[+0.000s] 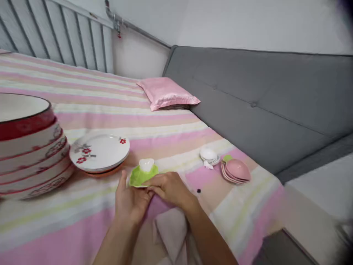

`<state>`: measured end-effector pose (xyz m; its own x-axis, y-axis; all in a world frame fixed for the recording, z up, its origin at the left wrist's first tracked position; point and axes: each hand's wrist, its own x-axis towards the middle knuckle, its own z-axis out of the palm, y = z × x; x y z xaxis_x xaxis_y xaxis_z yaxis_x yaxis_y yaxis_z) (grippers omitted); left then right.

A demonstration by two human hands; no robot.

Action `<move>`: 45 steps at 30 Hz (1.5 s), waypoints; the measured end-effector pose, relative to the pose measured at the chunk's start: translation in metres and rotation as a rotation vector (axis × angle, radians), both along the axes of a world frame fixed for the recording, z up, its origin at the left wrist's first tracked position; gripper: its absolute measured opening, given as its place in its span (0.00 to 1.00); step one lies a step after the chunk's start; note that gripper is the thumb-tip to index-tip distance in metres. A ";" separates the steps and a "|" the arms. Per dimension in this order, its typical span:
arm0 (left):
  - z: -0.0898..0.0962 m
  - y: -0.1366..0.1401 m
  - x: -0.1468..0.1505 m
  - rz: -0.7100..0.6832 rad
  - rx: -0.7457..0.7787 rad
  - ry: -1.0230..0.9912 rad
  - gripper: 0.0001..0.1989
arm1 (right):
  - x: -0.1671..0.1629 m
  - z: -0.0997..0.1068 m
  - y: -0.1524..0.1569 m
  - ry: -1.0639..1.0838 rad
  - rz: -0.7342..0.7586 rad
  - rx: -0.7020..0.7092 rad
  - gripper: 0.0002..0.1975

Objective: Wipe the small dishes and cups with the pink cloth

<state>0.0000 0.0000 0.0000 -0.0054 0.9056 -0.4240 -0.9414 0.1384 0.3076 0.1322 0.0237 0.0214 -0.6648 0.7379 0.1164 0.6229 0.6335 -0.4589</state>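
Note:
A small leaf-green dish (138, 177) with a glossy white cup-like part (146, 164) at its far edge is in front of me. My right hand (168, 187) pinches the near right edge of the green dish. My left hand (132, 202) is palm up just below the dish, thumb raised and fingers stretched toward the right fingertips. Whether those fingers bear any of the dish's weight is hidden. A crumpled pale cloth (173, 230) lies between my forearms.
Left stand tall stacked red-and-white bowls (35, 158) and flowered white plates (106, 149). To the right are small white dishes (209, 154), pink dishes (238, 170) and a tiny black object (199, 190). A pink pillow (168, 92) lies near the grey headboard (248, 88).

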 end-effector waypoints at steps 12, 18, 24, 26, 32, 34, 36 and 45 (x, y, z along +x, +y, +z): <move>-0.017 0.015 0.013 -0.003 0.018 0.057 0.16 | 0.078 0.026 0.010 -0.008 -0.488 -0.236 0.25; -0.035 0.028 0.018 -0.050 0.207 -0.123 0.30 | 0.090 0.000 0.031 -0.057 -0.462 -0.381 0.16; -0.042 0.044 0.014 -0.220 0.165 -0.103 0.34 | 0.100 -0.014 0.051 0.288 -0.486 -0.300 0.08; -0.040 0.051 0.016 -0.255 0.156 -0.097 0.33 | 0.102 -0.018 0.057 0.411 -0.586 -0.226 0.09; -0.039 0.065 0.023 -0.330 0.168 -0.089 0.25 | 0.101 -0.030 0.071 0.672 -0.867 -0.029 0.12; -0.041 0.066 0.023 -0.355 0.284 -0.150 0.21 | 0.099 -0.032 0.074 0.709 -0.919 0.031 0.11; -0.044 0.066 0.021 -0.369 0.422 -0.231 0.20 | 0.095 -0.034 0.075 0.726 -0.954 0.084 0.10; -0.047 0.077 0.018 -0.343 0.444 -0.333 0.19 | 0.061 -0.034 0.085 0.701 -0.962 0.417 0.15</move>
<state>0.0184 0.0771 -0.0472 0.3824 0.9219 0.0620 -0.9211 0.3751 0.1041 0.1936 0.1084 -0.0128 0.4187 0.7104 0.5657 0.6156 0.2359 -0.7519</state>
